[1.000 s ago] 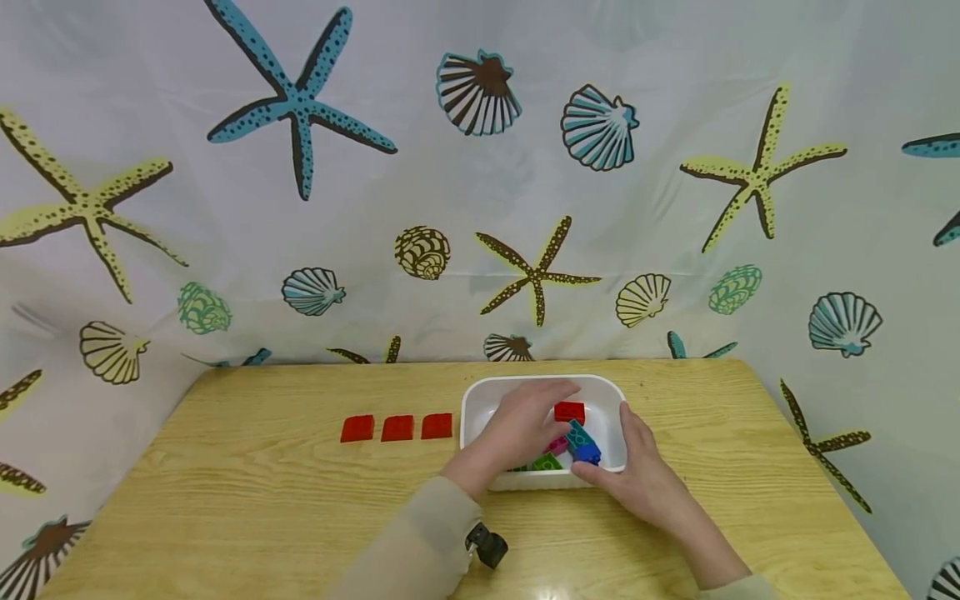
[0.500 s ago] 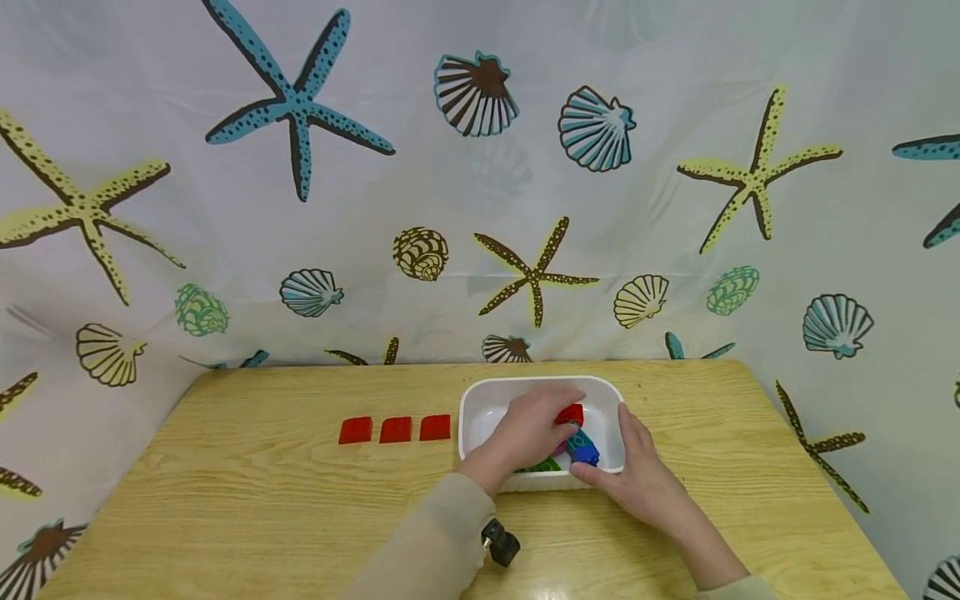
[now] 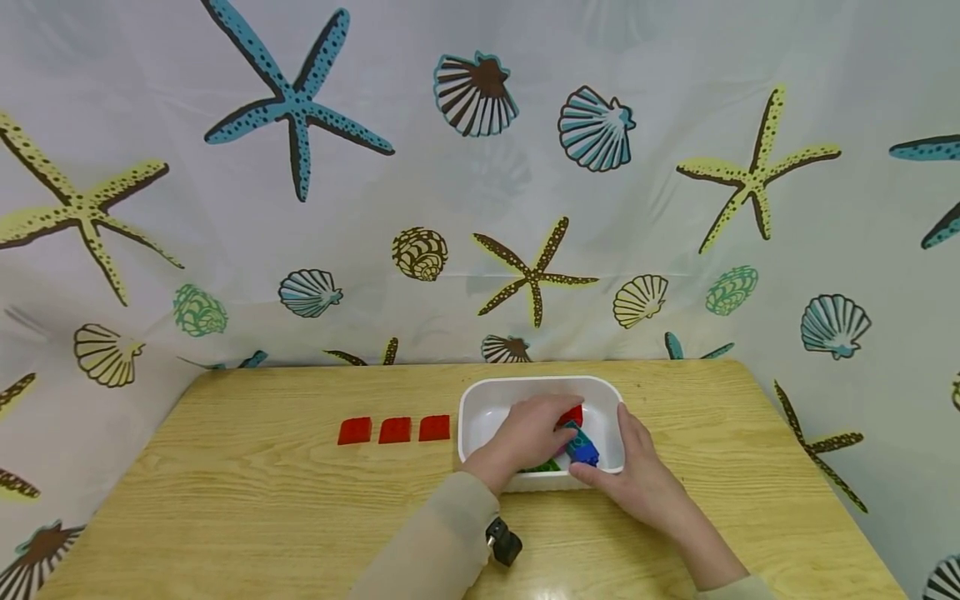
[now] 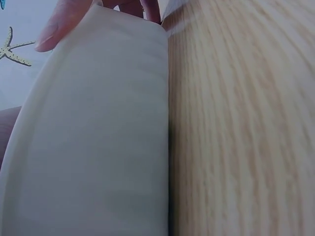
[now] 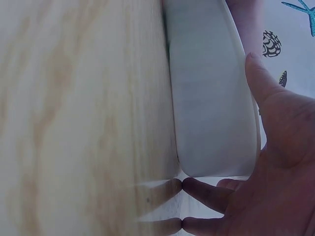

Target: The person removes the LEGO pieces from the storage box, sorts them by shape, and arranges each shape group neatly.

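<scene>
A white plastic bin (image 3: 540, 380) stands on the wooden table. My left hand (image 3: 525, 432) reaches into it with the palm down, thumb and index finger on either side of a red toy brick (image 3: 572, 414). I cannot tell whether the fingers hold that brick. Beside the thumb lies a teal brick (image 3: 577, 437) with a blue brick (image 3: 586, 454) at its near end. Green bricks (image 3: 547, 465) show under the palm. My right hand (image 3: 643, 479) grips the bin's right end, its thumb (image 5: 261, 78) on the near rim and the fingers around the end wall.
Three flat red pieces (image 3: 394, 430) lie in a row on the table (image 3: 262, 483), left of the bin. Behind the table hangs a cloth (image 3: 360, 192) printed with starfish and shells. A small black device (image 3: 505, 542) sits at my left sleeve (image 3: 442, 533).
My left hand has shifted right inside the bin, from beside the red brick to partly over it. The right hand keeps its place on the bin.
</scene>
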`<move>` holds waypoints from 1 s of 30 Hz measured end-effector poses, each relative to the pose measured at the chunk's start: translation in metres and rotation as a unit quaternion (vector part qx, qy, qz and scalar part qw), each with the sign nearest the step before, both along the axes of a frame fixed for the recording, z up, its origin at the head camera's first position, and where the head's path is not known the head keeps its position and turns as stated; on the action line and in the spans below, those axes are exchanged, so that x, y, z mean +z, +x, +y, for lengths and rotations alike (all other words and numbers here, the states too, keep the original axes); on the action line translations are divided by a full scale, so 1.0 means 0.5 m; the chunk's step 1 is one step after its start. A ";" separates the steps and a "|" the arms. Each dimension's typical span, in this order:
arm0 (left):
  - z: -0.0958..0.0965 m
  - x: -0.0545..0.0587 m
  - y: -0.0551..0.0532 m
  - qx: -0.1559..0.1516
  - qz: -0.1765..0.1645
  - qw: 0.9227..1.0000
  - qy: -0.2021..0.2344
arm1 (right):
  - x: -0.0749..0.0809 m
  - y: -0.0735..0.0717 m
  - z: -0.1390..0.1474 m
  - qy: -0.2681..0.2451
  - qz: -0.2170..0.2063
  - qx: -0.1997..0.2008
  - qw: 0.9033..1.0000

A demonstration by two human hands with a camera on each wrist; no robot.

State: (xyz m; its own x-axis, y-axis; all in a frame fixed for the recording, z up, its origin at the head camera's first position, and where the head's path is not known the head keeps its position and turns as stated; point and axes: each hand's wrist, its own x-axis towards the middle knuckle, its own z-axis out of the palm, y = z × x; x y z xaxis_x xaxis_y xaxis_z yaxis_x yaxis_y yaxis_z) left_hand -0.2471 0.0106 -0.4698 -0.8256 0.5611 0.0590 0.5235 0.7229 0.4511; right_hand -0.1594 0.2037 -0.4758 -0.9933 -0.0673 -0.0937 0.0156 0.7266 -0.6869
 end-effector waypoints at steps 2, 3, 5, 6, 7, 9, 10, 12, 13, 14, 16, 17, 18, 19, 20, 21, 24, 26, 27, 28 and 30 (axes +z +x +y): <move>0.000 -0.004 -0.002 0.000 -0.003 1.000 -0.003 | -0.001 0.000 0.000 0.000 0.000 0.000 1.000; 0.001 -0.006 -0.003 0.000 -0.004 1.000 -0.006 | -0.001 0.001 0.000 0.000 0.000 0.000 1.000; 0.000 -0.009 -0.003 0.002 -0.008 1.000 -0.009 | -0.001 0.001 0.000 0.001 0.001 0.000 1.000; 0.000 -0.010 -0.003 0.002 -0.011 1.000 -0.011 | -0.001 0.001 0.000 0.001 0.002 0.001 1.000; 0.000 -0.010 -0.002 0.001 -0.013 1.000 -0.011 | -0.001 0.001 0.000 0.002 0.002 0.000 1.000; -0.001 -0.008 0.000 0.000 -0.017 1.000 -0.011 | -0.001 0.002 0.000 0.002 0.002 0.000 1.000; -0.002 -0.008 0.000 -0.001 -0.019 1.000 -0.011 | 0.000 0.001 -0.001 0.002 0.002 0.001 1.000; -0.004 -0.014 -0.002 -0.005 -0.012 1.000 -0.008 | 0.000 0.001 -0.001 0.000 0.002 0.002 1.000; -0.005 -0.012 -0.001 -0.006 -0.014 1.000 -0.006 | 0.000 0.001 -0.001 0.000 0.002 0.002 1.000; -0.005 -0.011 0.000 -0.006 -0.015 1.000 -0.003 | 0.001 0.002 -0.001 -0.001 0.001 0.002 1.000; -0.006 -0.009 0.001 -0.006 -0.019 1.000 0.000 | 0.001 0.002 -0.001 -0.003 0.001 0.003 1.000; -0.006 -0.009 0.001 -0.006 -0.020 1.000 0.002 | 0.002 0.002 -0.001 -0.004 0.001 0.003 1.000; -0.005 -0.008 0.001 -0.005 -0.024 1.000 0.006 | 0.002 0.002 0.000 -0.005 0.000 0.002 1.000; -0.006 -0.015 -0.003 -0.005 -0.022 1.000 0.013 | 0.002 0.002 0.000 -0.005 0.000 0.002 1.000; -0.005 -0.024 -0.008 -0.003 -0.019 1.000 0.018 | 0.001 0.002 0.000 -0.004 0.000 0.002 1.000; -0.005 -0.026 -0.009 -0.001 -0.020 1.000 0.021 | 0.001 0.001 0.000 -0.002 0.000 0.002 1.000; -0.005 -0.028 -0.010 0.009 -0.020 0.999 0.028 | -0.001 -0.001 0.000 0.002 -0.002 0.001 1.000; -0.004 -0.014 -0.002 0.018 -0.029 0.999 0.028 | -0.002 -0.002 0.000 0.005 -0.003 0.000 1.000; -0.006 -0.016 -0.003 0.016 -0.023 0.999 0.031 | -0.002 -0.002 0.000 0.005 -0.004 0.000 1.000; -0.006 -0.014 -0.002 0.020 -0.023 0.999 0.033 | -0.002 -0.002 0.000 0.005 -0.005 0.000 1.000; -0.007 -0.011 0.001 0.025 -0.028 0.998 0.042 | -0.002 -0.001 0.000 0.004 -0.006 0.000 1.000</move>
